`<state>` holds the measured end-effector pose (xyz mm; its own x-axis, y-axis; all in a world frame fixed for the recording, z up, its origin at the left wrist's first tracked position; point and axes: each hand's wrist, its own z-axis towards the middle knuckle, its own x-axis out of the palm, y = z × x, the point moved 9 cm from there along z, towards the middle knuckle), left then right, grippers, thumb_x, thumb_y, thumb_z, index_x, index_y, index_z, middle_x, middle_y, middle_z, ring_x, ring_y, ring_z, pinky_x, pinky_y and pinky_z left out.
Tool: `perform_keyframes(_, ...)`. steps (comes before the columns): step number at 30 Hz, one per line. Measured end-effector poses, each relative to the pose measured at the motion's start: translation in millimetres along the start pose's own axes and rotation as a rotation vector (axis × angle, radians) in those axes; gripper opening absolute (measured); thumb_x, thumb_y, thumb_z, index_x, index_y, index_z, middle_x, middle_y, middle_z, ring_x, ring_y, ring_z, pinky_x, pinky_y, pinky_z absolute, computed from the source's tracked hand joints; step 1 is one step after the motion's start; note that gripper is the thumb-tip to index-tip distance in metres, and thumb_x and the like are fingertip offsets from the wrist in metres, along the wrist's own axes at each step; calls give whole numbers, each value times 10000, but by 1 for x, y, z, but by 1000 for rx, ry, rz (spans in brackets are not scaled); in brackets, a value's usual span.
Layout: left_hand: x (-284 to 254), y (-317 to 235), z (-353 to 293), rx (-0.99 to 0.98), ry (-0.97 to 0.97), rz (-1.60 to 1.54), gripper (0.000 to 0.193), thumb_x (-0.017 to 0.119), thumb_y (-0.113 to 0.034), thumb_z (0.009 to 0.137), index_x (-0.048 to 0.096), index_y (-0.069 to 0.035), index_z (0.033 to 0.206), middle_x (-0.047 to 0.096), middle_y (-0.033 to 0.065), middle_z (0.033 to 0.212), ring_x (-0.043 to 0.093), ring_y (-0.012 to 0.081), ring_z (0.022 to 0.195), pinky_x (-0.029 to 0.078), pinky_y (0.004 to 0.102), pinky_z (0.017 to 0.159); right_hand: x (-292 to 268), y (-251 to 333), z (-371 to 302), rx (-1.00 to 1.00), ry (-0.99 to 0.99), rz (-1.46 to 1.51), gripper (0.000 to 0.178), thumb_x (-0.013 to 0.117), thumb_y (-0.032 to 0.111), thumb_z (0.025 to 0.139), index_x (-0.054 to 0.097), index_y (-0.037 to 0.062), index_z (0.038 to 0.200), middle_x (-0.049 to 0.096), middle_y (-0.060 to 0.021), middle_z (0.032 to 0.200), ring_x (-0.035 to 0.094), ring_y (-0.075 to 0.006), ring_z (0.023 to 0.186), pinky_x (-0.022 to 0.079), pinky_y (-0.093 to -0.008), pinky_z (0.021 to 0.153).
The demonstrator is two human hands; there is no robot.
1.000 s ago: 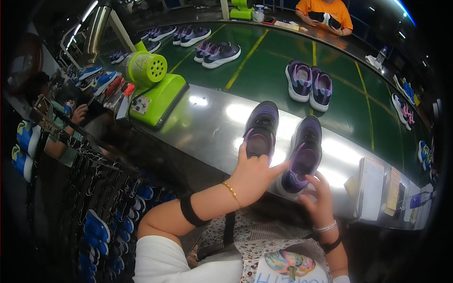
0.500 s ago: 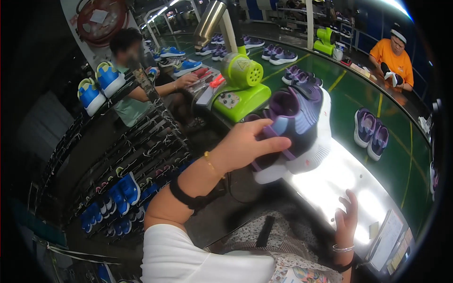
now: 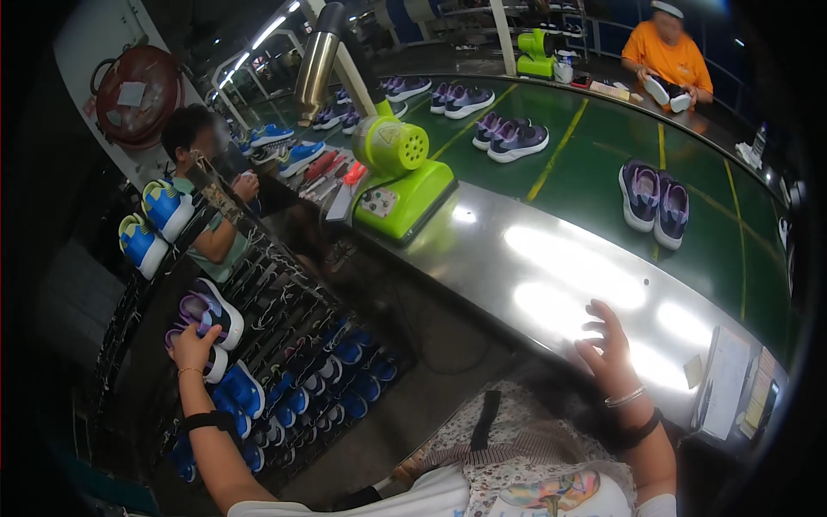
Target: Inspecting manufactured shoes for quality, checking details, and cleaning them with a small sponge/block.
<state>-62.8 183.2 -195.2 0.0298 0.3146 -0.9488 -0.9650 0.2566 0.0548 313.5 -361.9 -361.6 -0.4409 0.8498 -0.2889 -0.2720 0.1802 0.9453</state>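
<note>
My left hand (image 3: 196, 346) reaches out to the left, its fingers closed on a pair of dark purple sneakers (image 3: 226, 317) with white soles. The pair is at the shoe rack, beside blue sneakers; whether it rests on a bar I cannot tell. My right hand (image 3: 610, 349) is over the shiny metal bench (image 3: 482, 246), fingers apart and holding nothing. The closest things to it are the bench top and a clipboard with paper (image 3: 719, 383) to its right.
Blue sneakers (image 3: 165, 211) fill parts of the rack (image 3: 284, 345) on the left. A green hot-air machine (image 3: 405, 185) stands on the bench. Purple pairs (image 3: 655, 202) lie on the green conveyor belt (image 3: 594, 142). One person sits beyond the rack, another in orange (image 3: 668, 56) across the belt.
My left hand has carried the purple sneakers from above the bench leftward to the rack. The view has shifted, and my right hand stays open over the bench.
</note>
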Motion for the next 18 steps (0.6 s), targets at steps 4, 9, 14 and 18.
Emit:
perform_keyframes(4, 59, 13, 46, -42, 165, -6, 693, 614, -569, 719, 542, -88, 1213, 595, 165, 1145, 508, 354, 1120, 186, 580, 1015, -28, -28, -4, 67, -57, -28, 642, 672, 131, 781, 341, 51, 1326, 461, -154, 1228, 535, -221, 1016, 483, -313, 807)
perform_keyframes(9, 118, 86, 125, -12, 317, -325, 697, 675, -343, 736, 417, -21, 1297, 533, 236, 1204, 518, 377, 1104, 402, 395, 931, -66, -23, 34, 19, -87, -288, 606, 645, 263, 817, 361, 69, 1315, 497, -147, 1151, 542, -241, 996, 476, -337, 810)
perform_keyframes(14, 45, -85, 39, 285, -633, -24, 479, 619, -257, 811, 469, -5, 1190, 546, 167, 1054, 529, 332, 989, 430, 446, 851, -176, -57, 111, 76, -437, -845, 604, 685, 269, 752, 431, 79, 1265, 489, -155, 1160, 468, -323, 1089, 392, -399, 920)
perform_keyframes(18, 20, -251, -104, 746, -291, -594, 253, 621, -207, 832, 608, 3, 972, 577, 186, 981, 522, 347, 937, 426, 424, 827, -233, -77, 162, 324, -595, -1279, 642, 720, 348, 708, 441, 276, 1281, 490, -131, 1178, 424, -287, 1163, 242, -564, 995)
